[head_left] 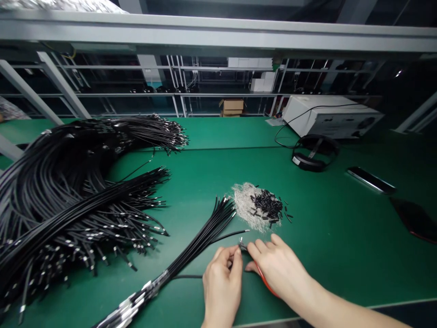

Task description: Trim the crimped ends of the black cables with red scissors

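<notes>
My left hand [222, 284] is closed in a pinch on the end of a black cable [188, 276], which runs in from the left. The cable's stripped tip shows just above my fingertips. In my closed right hand [277, 264] is a pair of red-handled pliers [266, 283]; their jaws meet the cable end beside my left fingertips, partly hidden by the fingers. Left of my hands lies a tied bundle of black cables [196, 248]. Beyond them, short black sleeve pieces [268, 204] are heaped on pale loose fibres [243, 205].
A large mass of black cables [51, 182] covers the left of the green table [205, 168]. On the right are a black ring-shaped device [309, 164], a phone [370, 180] and a dark flat object [414, 218]. A white equipment box [332, 116] stands behind, under a shelf beam [218, 34].
</notes>
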{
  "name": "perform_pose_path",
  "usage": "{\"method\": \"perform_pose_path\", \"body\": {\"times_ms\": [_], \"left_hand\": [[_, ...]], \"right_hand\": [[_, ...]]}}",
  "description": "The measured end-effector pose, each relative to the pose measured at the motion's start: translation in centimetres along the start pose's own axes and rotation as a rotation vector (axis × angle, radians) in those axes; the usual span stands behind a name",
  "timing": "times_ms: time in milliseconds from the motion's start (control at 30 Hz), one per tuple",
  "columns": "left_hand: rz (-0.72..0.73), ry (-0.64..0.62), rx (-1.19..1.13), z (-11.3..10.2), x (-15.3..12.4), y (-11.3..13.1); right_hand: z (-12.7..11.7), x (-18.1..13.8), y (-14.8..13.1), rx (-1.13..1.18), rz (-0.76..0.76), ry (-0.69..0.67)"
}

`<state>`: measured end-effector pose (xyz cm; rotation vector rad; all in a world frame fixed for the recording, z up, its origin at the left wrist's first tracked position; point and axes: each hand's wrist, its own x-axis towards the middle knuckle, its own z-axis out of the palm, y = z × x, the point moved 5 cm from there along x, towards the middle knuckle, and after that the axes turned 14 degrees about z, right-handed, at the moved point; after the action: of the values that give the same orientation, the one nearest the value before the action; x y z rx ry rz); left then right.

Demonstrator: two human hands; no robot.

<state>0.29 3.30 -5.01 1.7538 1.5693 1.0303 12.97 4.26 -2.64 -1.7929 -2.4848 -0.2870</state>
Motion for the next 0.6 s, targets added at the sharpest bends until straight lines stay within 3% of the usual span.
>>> {"method": "perform_pose_path", "body": {"times_ms": [333, 600], "left_hand": [[-0.044, -0.085, 0.047, -0.08, 0.34, 0.34], [0.0, -0.12, 0.08, -0.22, 0.47, 0.66]], "right_hand": [[-0.58, 0.32, 0.12, -0.086, -0.034, -0.062], [-0.1, 0.04, -0.1, -0.096, 0.05, -0.09]]}}
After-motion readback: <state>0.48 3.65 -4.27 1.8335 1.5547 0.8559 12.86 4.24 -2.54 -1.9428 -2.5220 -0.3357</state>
